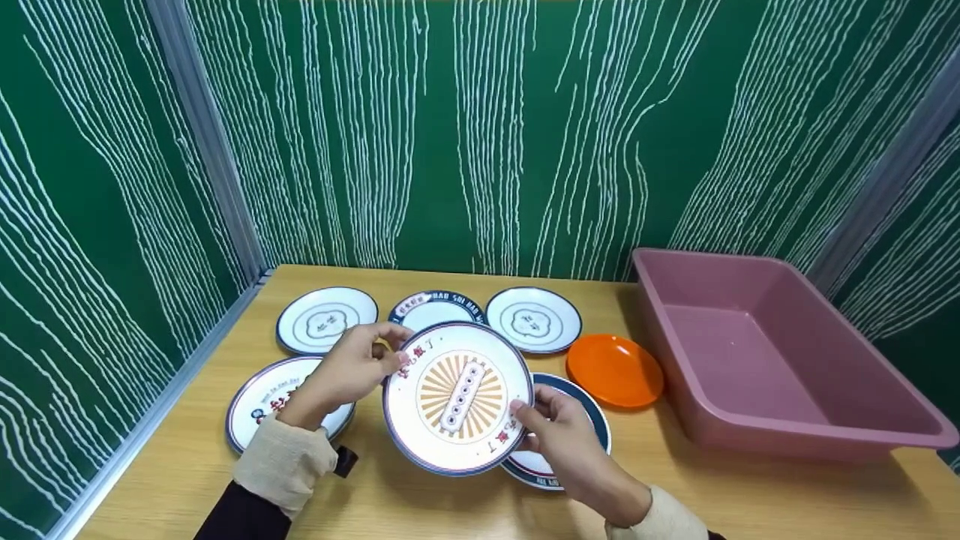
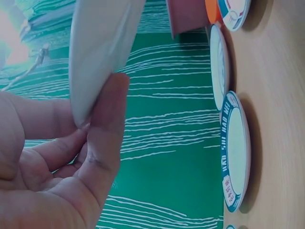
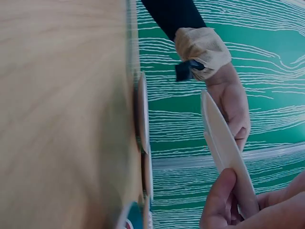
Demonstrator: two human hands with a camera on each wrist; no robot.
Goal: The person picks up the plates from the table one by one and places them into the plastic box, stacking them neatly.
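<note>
Head view: both hands hold a round plate [image 1: 459, 399] with a sunburst pattern, raised over the middle of the surface [image 1: 397, 517], its face tilted up toward the camera. The left hand [image 1: 356, 367] pinches the rim farther from the surface's front edge, thumb on the face; the right hand [image 1: 566, 439] grips the opposite rim, nearer that edge. Both sets of fingers are narrow around the plate, with nothing else in them.

Only the rim is held, so a slackened pinch on either side would probably let the plate pivot and drop. Below the right hand lies a dark-rimmed plate [image 1: 531, 463], which a fall could chip. The left forearm passes over a printed plate [image 1: 259, 390] near the surface's left edge; lowering that arm might nudge it, and the small dark tag [image 1: 345, 461] at the cuff could catch its rim. A swing toward the surface's right edge, if low, might knock the orange plate [image 1: 615, 373] or hit the wall of the pink tub [image 1: 817, 432]. Three more plates lie along the back edge, where a careless reach could make them clash.
</note>
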